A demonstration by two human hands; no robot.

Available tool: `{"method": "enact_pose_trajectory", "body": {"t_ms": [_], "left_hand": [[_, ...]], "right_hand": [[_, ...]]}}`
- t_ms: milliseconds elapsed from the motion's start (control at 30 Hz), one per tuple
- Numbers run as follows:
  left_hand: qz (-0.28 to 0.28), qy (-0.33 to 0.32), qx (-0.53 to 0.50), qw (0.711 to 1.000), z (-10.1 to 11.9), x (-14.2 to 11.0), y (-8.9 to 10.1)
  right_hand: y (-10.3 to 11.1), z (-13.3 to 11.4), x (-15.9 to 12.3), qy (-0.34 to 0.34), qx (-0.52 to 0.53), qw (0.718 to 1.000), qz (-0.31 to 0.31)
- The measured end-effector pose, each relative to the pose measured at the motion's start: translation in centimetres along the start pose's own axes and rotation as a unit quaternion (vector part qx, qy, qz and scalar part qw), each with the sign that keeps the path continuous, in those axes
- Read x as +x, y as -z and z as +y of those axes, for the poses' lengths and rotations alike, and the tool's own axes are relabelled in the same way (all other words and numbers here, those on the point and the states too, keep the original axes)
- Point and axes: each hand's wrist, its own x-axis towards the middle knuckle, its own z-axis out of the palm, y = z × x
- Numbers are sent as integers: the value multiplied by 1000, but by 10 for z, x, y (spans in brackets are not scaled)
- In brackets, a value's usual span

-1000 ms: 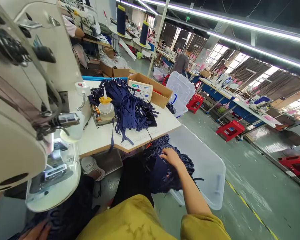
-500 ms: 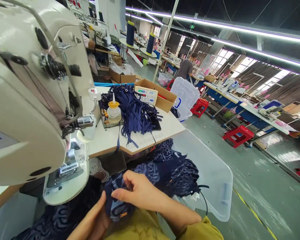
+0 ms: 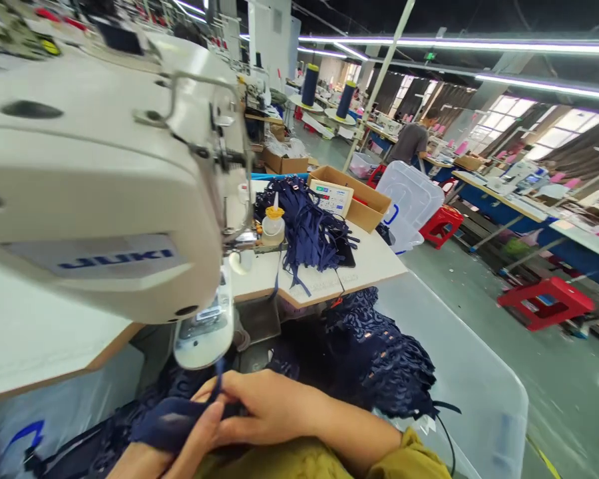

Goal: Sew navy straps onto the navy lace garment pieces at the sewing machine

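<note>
Both hands meet low in the head view, just under the sewing machine's arm. My right hand point(image 3: 264, 406) has its fingers closed on a navy blue lace fabric piece point(image 3: 167, 422). My left hand point(image 3: 194, 436) pinches the same piece from below with thumb and fingers. The white Juki sewing machine point(image 3: 104, 179) fills the upper left, its free arm end point(image 3: 204, 332) right above my hands. A heap of navy lace pieces point(image 3: 384, 359) lies to the right in a clear plastic bin point(image 3: 484, 392).
On the white table point(image 3: 374, 259) lie a pile of navy straps point(image 3: 309, 226), an oil bottle point(image 3: 273, 226), a control panel point(image 3: 333, 197) and a cardboard box point(image 3: 367, 199). Red stools point(image 3: 546, 303), clear bins and a person at far benches stand beyond.
My right hand left the lace heap in the bin and came to my lap, where both hands now grip a navy piece. The view has swung left and lower.
</note>
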Motion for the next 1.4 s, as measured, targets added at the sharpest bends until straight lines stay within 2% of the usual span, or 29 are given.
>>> {"method": "enact_pose_trajectory", "body": {"t_ms": [33,67,100,167,233,300,333,400,433,467,500,567,633,733,833,1000,1233,1400], "left_hand": [[-13,12,-9,1000,11,6,7],[-46,61,-49,996,20,13,14],[-78,108,-100,986,28,19,21],[-88,212,-192,954,40,31,29],[-80,280,-237,927,44,37,32],[-36,297,-192,935,44,38,30],[13,277,-131,952,42,38,28],[150,173,40,973,40,36,26],[207,96,127,965,39,36,26],[233,12,199,952,38,37,26],[227,-63,249,940,37,38,27],[159,-169,296,927,36,42,27],[105,-210,311,921,32,44,26],[102,-195,320,921,24,42,22],[114,-147,289,939,18,35,15],[133,-106,247,954,21,29,9],[167,-87,264,946,19,30,5],[171,-82,296,936,16,29,0]], "right_hand": [[1,-4,0,-26,22,999,9],[2,-6,0,-50,41,997,28],[3,-8,0,-66,60,995,53],[6,-8,0,-80,97,987,103],[8,-6,3,-87,123,978,147],[9,-3,8,-106,119,970,186],[10,-1,12,-116,107,967,200],[12,4,20,-135,75,965,212],[13,6,25,-142,60,965,214],[15,8,30,-148,47,965,212],[16,9,34,-150,38,966,205],[20,11,42,-152,33,971,182],[25,14,47,-153,46,974,163],[30,22,45,-137,66,976,154],[30,34,35,-104,67,982,141],[30,38,27,-67,86,975,194],[42,20,48,-38,-47,990,130],[44,18,55,-12,-105,987,118]]}}
